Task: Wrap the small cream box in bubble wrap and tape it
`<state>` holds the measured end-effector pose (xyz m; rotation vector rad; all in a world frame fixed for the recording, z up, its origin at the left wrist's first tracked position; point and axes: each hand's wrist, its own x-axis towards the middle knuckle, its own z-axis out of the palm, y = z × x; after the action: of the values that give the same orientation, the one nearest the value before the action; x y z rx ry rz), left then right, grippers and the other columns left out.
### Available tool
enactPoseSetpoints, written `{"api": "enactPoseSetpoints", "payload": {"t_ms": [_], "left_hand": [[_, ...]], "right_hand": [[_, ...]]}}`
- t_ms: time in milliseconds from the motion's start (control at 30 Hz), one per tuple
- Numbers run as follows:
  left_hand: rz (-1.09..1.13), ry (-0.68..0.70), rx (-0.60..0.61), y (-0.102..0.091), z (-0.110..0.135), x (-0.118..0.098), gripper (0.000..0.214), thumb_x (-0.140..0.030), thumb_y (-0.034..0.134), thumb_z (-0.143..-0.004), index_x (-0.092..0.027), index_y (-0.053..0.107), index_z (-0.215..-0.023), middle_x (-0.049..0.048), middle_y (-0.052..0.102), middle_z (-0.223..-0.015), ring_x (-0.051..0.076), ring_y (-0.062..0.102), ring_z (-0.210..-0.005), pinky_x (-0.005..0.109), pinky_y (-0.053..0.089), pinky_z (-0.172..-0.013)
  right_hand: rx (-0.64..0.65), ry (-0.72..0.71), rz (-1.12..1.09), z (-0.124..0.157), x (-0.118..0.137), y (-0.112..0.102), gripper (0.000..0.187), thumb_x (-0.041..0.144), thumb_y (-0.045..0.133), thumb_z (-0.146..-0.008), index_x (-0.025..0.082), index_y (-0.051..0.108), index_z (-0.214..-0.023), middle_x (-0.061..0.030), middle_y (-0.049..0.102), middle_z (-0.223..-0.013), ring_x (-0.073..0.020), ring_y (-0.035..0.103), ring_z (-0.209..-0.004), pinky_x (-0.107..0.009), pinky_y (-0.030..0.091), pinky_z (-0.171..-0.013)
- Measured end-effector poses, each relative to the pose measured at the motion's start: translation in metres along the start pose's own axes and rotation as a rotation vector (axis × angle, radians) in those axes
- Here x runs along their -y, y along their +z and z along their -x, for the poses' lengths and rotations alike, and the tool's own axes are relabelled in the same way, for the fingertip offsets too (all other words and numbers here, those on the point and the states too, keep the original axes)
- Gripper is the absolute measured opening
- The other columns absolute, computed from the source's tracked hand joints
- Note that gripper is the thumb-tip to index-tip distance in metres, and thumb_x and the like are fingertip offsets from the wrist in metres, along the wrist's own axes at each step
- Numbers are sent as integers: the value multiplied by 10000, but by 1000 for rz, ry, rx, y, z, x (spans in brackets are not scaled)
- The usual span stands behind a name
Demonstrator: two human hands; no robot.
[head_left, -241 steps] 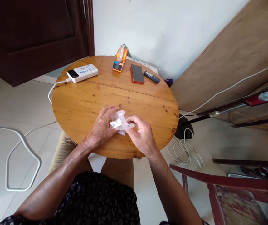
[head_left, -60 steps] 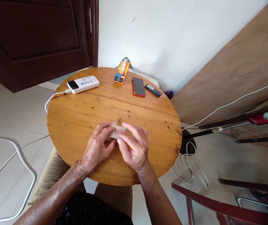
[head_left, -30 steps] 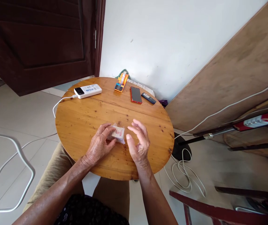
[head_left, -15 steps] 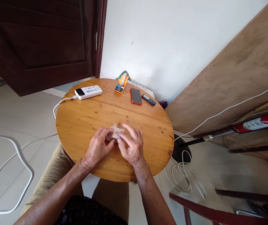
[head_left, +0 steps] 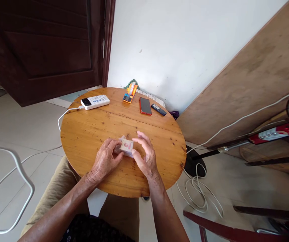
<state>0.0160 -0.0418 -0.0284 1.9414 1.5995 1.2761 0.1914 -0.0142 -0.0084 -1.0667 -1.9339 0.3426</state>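
A small packet (head_left: pixel 127 145), pale on top with a red printed mark and with clear, crinkled plastic round its sides, lies low over the near half of the round table. My left hand (head_left: pixel 106 156) pinches its left side between thumb and fingers. On the other side is my right hand (head_left: pixel 146 156), fingers raised and spread apart. Its thumb tip is at the packet's right edge; whether it touches cannot be made out. What the packet contains is hidden.
Along the far side of the wooden table (head_left: pixel 88 131) are a white power bank (head_left: pixel 95 102) with a cable, an orange tape dispenser (head_left: pixel 130 92), a red-edged phone (head_left: pixel 145 106) and a dark handheld device (head_left: pixel 158 109). A white cord (head_left: pixel 197 188) lies coiled on the floor at right.
The fingers of my right hand have lifted off the packet and spread, uncovering its red-marked top. My left hand keeps its hold. The view has shifted slightly.
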Motion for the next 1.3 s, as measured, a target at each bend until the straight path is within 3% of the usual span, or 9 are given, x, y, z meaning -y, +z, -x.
{"api": "enactPoseSetpoints", "payload": {"t_ms": [167,433,667,900,1133,1300], "left_hand": [[2,-22,-20,2,1,1,315,-109,614,-780,-218,573,-1073,40,634,-1014,203,643,-946,351,547,-830],[20,-57,27,4,0,4,210,-151,620,-808,-210,591,-1006,31,640,-970,183,628,-852,344,532,-797],[23,-78,39,6,0,6,192,-176,635,-799,-204,600,-986,30,661,-924,199,622,-853,343,515,-789],[44,-107,48,6,0,6,205,-165,620,-796,-201,604,-997,41,671,-949,222,628,-900,369,512,-809],[67,-115,57,6,0,6,251,-132,612,-779,-207,608,-1018,40,670,-964,216,634,-905,365,518,-818],[58,-121,61,6,0,6,238,-140,599,-785,-202,608,-1014,47,670,-967,220,630,-905,389,514,-843]], "right_hand": [[56,16,-30,1,1,3,381,195,595,-788,221,579,-1167,-130,529,-1405,-279,490,-1322,-500,397,-1092],[63,-63,99,3,2,5,207,246,587,-841,239,702,-1014,-87,555,-1382,-267,562,-1218,-446,428,-1026],[51,-267,213,0,11,9,196,200,553,-861,219,671,-1017,-68,726,-1108,-244,640,-1093,-442,414,-978],[28,-295,273,1,15,12,216,188,550,-859,210,649,-1049,-77,732,-1114,-251,651,-1093,-454,398,-997],[-160,-135,178,2,8,3,211,196,505,-879,242,668,-1005,-71,711,-1108,-250,651,-1049,-442,464,-930],[-125,-3,99,3,0,0,202,226,526,-872,247,669,-1014,-67,694,-1081,-255,633,-1046,-448,460,-961]]}}
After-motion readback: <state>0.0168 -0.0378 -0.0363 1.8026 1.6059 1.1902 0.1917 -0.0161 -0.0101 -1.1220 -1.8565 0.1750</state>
